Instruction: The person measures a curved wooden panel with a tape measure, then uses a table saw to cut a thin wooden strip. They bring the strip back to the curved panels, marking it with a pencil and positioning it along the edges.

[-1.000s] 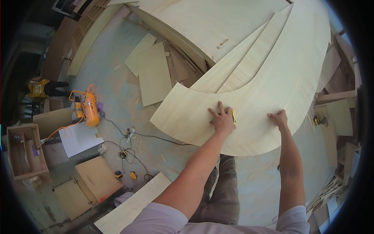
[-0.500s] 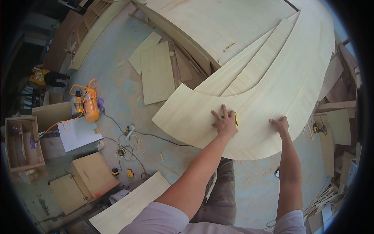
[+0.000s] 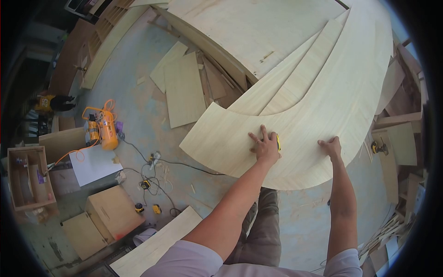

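Left hand (image 3: 264, 147): open, palm down, fingers spread apart, lying flat on the curved plywood panel (image 3: 323, 106). One small yellow object (image 3: 277, 141) shows at the hand's right edge, mostly covered; its type cannot be told.

Right hand (image 3: 330, 147): placed on the same panel, near the left hand and to its right. The fingers are curled against the wood; whether they clamp anything cannot be told.

Curved plywood panel: one piece, arc-shaped, lying on top of the stacked material of the surface, its near edge overhanging the floor (image 3: 138, 106) above the person's legs.

Beneath the panel, count as follows:
- Two narrower curved strips (image 3: 302, 69), side by side, partly covered by the panel.
- One large flat plywood sheet (image 3: 258, 23) under the strips.

On the floor, left of the surface:
- Two rectangular boards (image 3: 182, 87), overlapping.
- One orange compressor (image 3: 104, 127) with an orange hose.
- One white sheet (image 3: 94, 164) just beside the compressor.
- Black cables (image 3: 184, 162) and three small yellow tools (image 3: 157, 208) near them.
- Two closed wooden boxes (image 3: 113, 210), touching.
- One open crate (image 3: 27, 177) at the far left.
- One long plank (image 3: 157, 244) nearest the person.

One other person (image 3: 46, 102) in a yellow shirt is at the far left, well apart.
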{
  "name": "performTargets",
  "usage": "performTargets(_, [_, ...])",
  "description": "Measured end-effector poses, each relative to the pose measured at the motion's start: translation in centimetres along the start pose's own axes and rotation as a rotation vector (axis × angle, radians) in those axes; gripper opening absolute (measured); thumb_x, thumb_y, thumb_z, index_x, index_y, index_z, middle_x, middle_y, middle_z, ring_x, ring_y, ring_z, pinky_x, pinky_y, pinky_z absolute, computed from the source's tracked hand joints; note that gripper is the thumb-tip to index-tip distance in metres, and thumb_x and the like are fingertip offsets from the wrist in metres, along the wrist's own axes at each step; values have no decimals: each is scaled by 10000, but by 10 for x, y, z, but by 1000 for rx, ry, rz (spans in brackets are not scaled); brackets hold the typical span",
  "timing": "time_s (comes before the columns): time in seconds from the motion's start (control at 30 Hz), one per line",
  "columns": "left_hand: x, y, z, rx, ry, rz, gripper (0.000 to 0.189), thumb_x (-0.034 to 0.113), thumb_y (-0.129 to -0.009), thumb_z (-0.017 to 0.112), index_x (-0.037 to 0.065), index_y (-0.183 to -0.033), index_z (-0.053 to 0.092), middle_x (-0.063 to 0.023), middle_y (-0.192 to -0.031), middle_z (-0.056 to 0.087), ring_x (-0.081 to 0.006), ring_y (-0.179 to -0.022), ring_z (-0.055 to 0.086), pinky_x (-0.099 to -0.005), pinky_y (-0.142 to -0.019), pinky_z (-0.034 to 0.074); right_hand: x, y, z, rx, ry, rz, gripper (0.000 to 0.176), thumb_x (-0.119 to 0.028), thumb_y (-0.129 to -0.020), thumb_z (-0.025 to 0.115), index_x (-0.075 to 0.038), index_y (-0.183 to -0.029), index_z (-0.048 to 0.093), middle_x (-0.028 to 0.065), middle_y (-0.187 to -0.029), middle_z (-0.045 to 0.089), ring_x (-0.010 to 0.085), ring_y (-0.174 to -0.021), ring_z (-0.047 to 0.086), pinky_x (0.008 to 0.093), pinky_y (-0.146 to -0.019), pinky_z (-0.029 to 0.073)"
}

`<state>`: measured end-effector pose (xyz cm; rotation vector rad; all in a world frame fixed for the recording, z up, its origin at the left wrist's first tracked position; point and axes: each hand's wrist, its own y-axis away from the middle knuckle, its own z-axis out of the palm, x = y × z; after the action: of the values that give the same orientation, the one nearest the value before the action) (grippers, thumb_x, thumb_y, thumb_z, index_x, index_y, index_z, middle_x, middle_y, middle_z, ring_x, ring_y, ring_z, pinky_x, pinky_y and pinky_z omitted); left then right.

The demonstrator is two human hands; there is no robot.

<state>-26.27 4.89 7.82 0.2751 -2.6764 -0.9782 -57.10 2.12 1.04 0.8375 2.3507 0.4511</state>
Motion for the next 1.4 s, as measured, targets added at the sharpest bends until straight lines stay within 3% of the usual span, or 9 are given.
performTargets(0.13, [-4,-1,4,78,-50,-23,928,361,-668,906,206,-1425,391,-142,-1636,104,-616,-1425,129,-707,-944,501,11,-18,9,-31,18,-39,677,-410,-625,931,-14,-967,502,157,-881,667,282,-793,659,391,-708,539])
performTargets(0.23, [-1,-9,16,135,-54,86,925,377,-652,912,175,-1408,418,-177,-1607,164,-552,-1447,144,-684,-1029,396,3,-16,11,-50,186,34,965,-465,-619,911,69,-1291,470,258,-1265,598,375,-1138,619,457,-933,524])
performTargets(0.53, [-7,-7,26,155,-81,187,1008,382,-624,921,73,-1393,348,-304,-1563,156,-515,-1462,166,-650,-1197,87,-17,20,-10,-57,-19,115,851,-378,-627,933,1,-1238,479,251,-1197,644,377,-1134,638,438,-924,550])
performTargets(0.9, [-17,7,42,313,-39,97,1055,392,-642,904,41,-1451,324,-268,-1494,325,-482,-1365,349,-552,-1151,304,37,123,44,-43,-180,-387,410,-269,-840,721,-6,-1105,554,230,-1090,623,418,-1022,626,510,-859,512])
performTargets(1.03, [-48,67,111,350,68,-1,1078,398,-639,911,-86,-1406,329,-285,-1385,451,-426,-1310,441,-473,-1134,349,180,269,55,-355,-332,-393,445,-352,-929,621,-27,-1222,541,250,-1100,632,429,-1059,614,535,-901,499])
performTargets(1.17, [-53,164,193,-79,371,-80,800,376,-766,871,-44,-1282,425,-133,-1100,596,-204,-811,623,-329,-703,559,431,357,-39,-433,-310,104,466,-490,-919,594,-52,-1058,663,218,-972,699,414,-947,675,531,-811,528])
performTargets(1.2, [-25,206,179,-121,-69,443,575,532,-897,694,63,-573,617,-42,-503,557,-159,-473,514,-371,-491,401,513,372,-64,-245,-234,146,455,-482,-908,612,-51,-1044,664,198,-958,713,410,-919,686,528,-768,539])
performTargets(1.27, [38,227,227,-472,571,3,503,349,-940,715,198,-555,429,42,-514,388,-95,-444,331,-319,-410,219,664,388,-145,-28,-212,459,384,-402,-895,652,-41,-1026,658,222,-996,709,409,-941,686,525,-764,543])
performTargets(1.4, [192,188,298,-685,323,182,574,443,-879,742,38,-1127,419,-67,-910,558,-164,-679,560,-332,-553,495,817,405,-416,581,-126,813,281,-313,-890,685,-47,-971,639,213,-951,694,416,-915,667,512,-768,525])
